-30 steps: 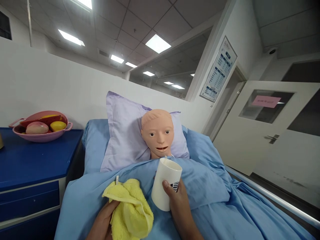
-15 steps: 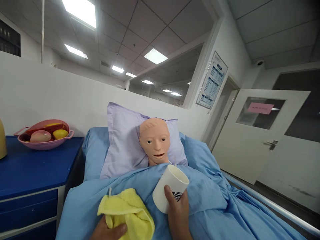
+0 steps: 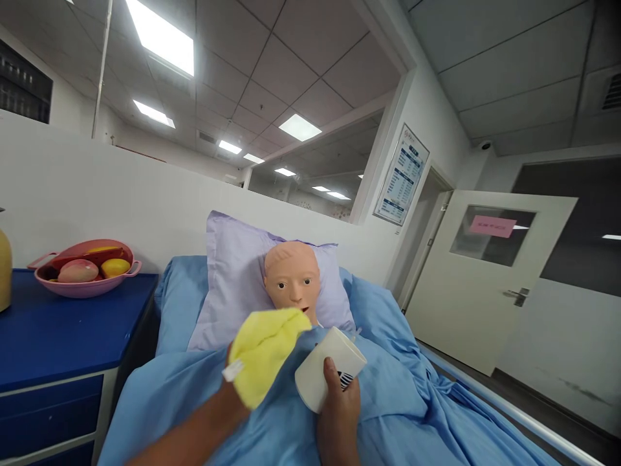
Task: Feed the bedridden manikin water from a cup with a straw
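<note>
A yellow towel [image 3: 266, 353] with a white tag is in my left hand [image 3: 235, 396], and it covers most of the fingers. The towel's upper corner is at the mouth and chin of a mannequin head [image 3: 292, 278], overlapping them in view. My right hand [image 3: 339, 400] grips a tilted white cup [image 3: 324, 369] with a black striped mark, thumb across its front. Its rim faces up and to the right, below the mannequin's chin. Something thin and clear shows behind the rim. The head rests on a lilac pillow [image 3: 233, 285].
A blue quilt [image 3: 388, 388] covers the bed below the head. On the left, a blue-topped cabinet [image 3: 58, 330] bears a pink basket [image 3: 85, 288] of fruit and a yellow container [image 3: 4, 272]. A metal bed rail [image 3: 495, 404] runs along the right; beyond it stands a door [image 3: 480, 291].
My left hand has raised the towel up and right, from low over the quilt to the mannequin's mouth. The cup stays nearly in place in my right hand. The view has shifted slightly.
</note>
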The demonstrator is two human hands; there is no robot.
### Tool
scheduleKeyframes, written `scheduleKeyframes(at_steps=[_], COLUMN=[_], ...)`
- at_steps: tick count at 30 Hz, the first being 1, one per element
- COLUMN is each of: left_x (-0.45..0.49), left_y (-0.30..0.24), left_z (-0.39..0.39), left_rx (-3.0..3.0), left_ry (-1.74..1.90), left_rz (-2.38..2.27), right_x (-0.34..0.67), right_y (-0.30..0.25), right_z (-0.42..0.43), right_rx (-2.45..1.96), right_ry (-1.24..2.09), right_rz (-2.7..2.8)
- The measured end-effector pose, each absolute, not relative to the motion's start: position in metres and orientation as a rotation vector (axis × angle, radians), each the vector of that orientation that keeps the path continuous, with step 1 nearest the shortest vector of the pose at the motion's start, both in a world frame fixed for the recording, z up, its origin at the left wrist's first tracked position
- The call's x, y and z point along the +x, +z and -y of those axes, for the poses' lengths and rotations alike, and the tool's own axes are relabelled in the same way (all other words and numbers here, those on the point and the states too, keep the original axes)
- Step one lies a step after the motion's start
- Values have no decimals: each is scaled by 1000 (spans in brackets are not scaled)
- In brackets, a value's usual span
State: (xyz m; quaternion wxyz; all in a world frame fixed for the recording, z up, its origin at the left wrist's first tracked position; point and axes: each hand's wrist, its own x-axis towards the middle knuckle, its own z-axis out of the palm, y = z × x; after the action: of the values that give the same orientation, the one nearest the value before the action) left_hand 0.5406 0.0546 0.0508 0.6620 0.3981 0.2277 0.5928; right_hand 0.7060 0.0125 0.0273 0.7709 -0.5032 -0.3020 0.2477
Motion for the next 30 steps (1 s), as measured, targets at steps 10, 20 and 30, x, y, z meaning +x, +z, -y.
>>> scheduleKeyframes(at_steps=[10,20,30], left_x=[613,602,575], left_y=[87,47,54], left_z=[-121,-109,-94], left_rx=[3085,2941,2889], left_ry=[1856,1782,1708], left_rz=[-396,-448,-287], right_x=[705,707,707], right_y=[31,24,24], right_z=[-14,-19,-25], right_rx=[-943,-916,-902], right_ry=[534,566,645], right_rz=[591,618,633])
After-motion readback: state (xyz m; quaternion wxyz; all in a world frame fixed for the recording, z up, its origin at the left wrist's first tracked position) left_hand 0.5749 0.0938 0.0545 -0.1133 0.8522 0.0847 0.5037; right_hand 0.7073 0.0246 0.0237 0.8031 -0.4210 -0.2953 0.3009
